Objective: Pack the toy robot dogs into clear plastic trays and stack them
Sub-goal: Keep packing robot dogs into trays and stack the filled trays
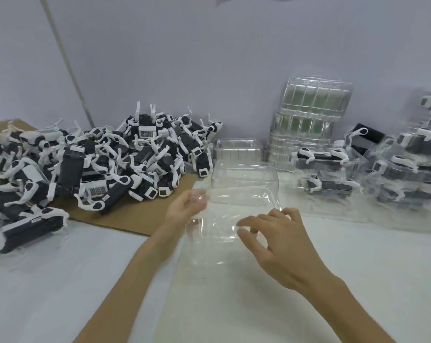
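1. A clear tray [222, 226] is held low over the white table [61, 280], in the middle of the view, between the two hands.
2. The left hand [182, 209] is seen at the tray's left edge. Its fingers [197, 198] are curled round that edge and are partly seen through the plastic (blurred by the glare).
3. The right hand [281, 243] is placed over the tray's right part, with its fingers [249, 221] spread and half bent and the tips at the plastic. Whether the tray is gripped or only touched by this hand cannot be told.
4. No toy is seen inside the held tray.
5. A large pile of black-and-white toy dogs [110, 159] is heaped on a sheet of brown cardboard [135, 216] at the left of the table, against the wall [209, 58]. The dogs are tangled, with white legs pointing every way.
6. One single dog [29, 231] is found at the near left, just off the cardboard's front edge.
7. More empty trays [241, 174] are set just behind the held tray, near the right side of the pile.
8. A taller stack of spare trays [311, 112] is leaned against the wall behind them, tilted slightly.
9. Filled trays [328, 174] are stacked at the right, with dogs visible through the plastic. A second filled stack [407, 169] is placed further right, partly cut off by the frame's edge.
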`<state>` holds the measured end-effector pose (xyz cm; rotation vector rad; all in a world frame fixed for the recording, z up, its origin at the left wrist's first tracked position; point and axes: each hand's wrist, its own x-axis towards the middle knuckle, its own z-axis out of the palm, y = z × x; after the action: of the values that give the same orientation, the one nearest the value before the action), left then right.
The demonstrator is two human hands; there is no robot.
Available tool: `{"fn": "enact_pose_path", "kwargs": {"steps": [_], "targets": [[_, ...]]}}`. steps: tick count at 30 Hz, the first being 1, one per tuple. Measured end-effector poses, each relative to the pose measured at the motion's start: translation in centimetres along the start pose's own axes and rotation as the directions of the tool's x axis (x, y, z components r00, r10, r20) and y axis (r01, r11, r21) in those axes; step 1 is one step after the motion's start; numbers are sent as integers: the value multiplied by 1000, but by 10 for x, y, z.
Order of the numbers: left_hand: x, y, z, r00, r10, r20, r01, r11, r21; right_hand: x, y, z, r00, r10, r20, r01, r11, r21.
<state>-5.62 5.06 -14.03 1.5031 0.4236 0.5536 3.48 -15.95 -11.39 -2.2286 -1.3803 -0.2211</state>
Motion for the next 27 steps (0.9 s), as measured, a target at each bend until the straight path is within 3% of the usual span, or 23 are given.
{"fn": "enact_pose_path", "kwargs": {"steps": [7,12,15,20,24,27], "targets": [[-16,0,25,975,149,164,-170,977,125,2,10,-3,975,208,-82,-214,974,-69],[-29,9,43,946,184,266,-234,958,168,2,21,-11,933,352,77,-349,936,-52],[-31,9,49,946,210,248,-256,951,173,2,24,-11,920,380,94,-378,925,-41],[-21,7,41,989,148,-20,-145,983,109,1,15,-8,953,302,-30,-300,952,58],[-12,4,27,998,6,-67,-2,998,60,-2,1,-8,963,110,-244,-94,993,76],[-6,-1,18,986,-14,-165,31,994,103,-3,-5,-7,995,-16,-96,14,1000,-24]]}}
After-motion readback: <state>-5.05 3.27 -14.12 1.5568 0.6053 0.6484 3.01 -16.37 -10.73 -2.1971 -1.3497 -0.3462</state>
